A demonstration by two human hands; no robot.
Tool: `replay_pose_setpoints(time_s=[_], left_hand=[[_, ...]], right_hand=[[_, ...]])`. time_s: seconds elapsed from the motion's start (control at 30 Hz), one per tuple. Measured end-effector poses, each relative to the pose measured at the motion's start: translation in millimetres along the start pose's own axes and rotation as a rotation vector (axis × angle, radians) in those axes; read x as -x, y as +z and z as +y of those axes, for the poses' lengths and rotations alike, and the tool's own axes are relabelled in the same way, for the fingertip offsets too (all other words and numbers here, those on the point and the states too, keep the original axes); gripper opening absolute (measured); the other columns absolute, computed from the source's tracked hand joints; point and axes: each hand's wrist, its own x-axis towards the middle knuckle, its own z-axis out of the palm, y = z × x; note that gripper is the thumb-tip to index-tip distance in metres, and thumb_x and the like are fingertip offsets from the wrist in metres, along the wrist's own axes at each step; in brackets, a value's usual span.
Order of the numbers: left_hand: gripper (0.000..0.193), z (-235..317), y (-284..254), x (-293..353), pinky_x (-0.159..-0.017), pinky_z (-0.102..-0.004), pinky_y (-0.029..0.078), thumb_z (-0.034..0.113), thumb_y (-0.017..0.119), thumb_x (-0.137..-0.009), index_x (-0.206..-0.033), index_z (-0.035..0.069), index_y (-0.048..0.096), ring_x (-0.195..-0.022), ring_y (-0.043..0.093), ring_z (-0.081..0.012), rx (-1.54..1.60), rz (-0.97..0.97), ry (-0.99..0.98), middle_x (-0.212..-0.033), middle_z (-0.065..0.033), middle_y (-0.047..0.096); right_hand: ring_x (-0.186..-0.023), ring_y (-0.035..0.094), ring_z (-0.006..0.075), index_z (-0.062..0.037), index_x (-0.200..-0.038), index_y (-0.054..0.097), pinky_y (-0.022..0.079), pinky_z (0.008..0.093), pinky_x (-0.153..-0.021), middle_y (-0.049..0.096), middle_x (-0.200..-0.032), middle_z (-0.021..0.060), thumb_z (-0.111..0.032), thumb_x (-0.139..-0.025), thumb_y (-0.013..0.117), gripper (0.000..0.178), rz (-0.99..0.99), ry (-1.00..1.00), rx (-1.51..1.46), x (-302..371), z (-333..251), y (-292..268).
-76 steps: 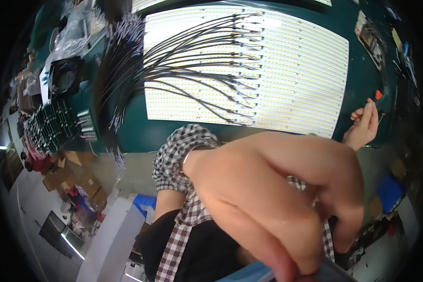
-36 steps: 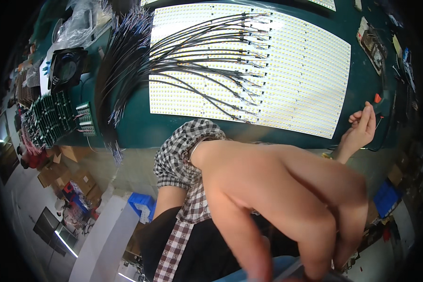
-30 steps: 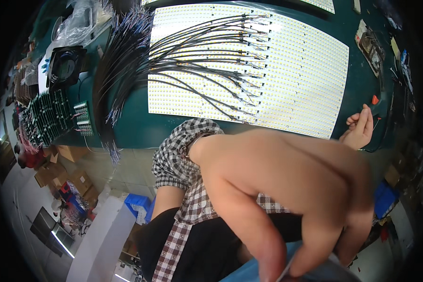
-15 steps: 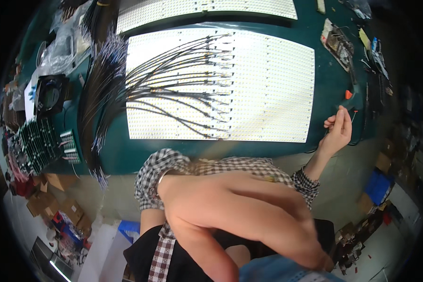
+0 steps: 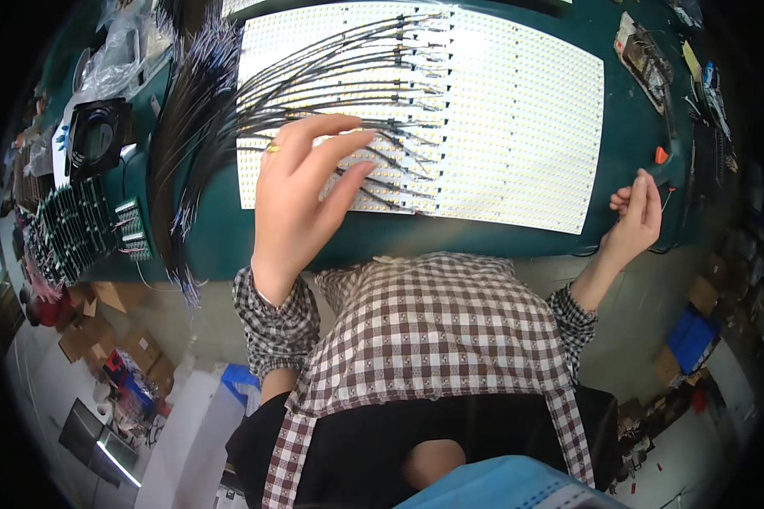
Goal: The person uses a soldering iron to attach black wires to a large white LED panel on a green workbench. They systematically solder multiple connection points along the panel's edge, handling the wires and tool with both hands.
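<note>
My left hand [image 5: 301, 182] is raised over the left half of a white LED panel [image 5: 518, 127], fingers apart and curved, nothing visible between them. Beneath and beyond it, black wires [image 5: 339, 76] fan out across the panel, their ends in a column near its middle. My right hand [image 5: 637, 222] is at the table's right side, thumb and fingertips pinched together. What the pinch holds, if anything, cannot be made out. Just beyond those fingertips lies a dark tool-like piece with an orange part [image 5: 660, 154].
A thick bundle of black wires [image 5: 178, 144] lies left of the panel on the green table [image 5: 221, 250]. Further left are a black square fan [image 5: 98, 137], stacked green circuit boards [image 5: 68, 233] and clear plastic bags [image 5: 123, 51]. A grimy block [image 5: 643, 61] sits at the far right.
My left hand has swung from close in front of my body to above the panel's wires, fingers now spread. My right hand stays pinched near the orange part. The view has shifted slightly.
</note>
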Motion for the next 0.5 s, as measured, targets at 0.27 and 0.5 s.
replay_pose_setpoints(time_s=[0.27,0.5], left_hand=[[0.023,-10,16,10,-0.079,-0.0363,0.047,0.006,0.075,-0.077,-0.099,0.008,0.069,-0.095,0.061,-0.0256,-0.045,-0.079,0.056,-0.106,-0.0063,0.065],[0.029,2,6,11,-0.084,-0.0392,0.047,0.007,0.079,-0.07,-0.098,0.008,0.071,-0.1,0.061,-0.029,0.06,-0.139,0.076,-0.111,-0.0102,0.066]], right_hand=[[-0.062,0.06,0.007,0.0009,-0.109,0.069,0.048,0.0199,-0.057,0.066,-0.074,0.0038,-0.014,-0.095,0.065,0.021,-0.112,-0.031,0.054,13,-4,7],[-0.064,0.061,0.0075,0.0015,-0.111,0.069,0.049,0.0203,-0.058,0.067,-0.076,0.0049,-0.014,-0.094,0.066,0.023,-0.114,-0.035,0.1,14,-10,10]])
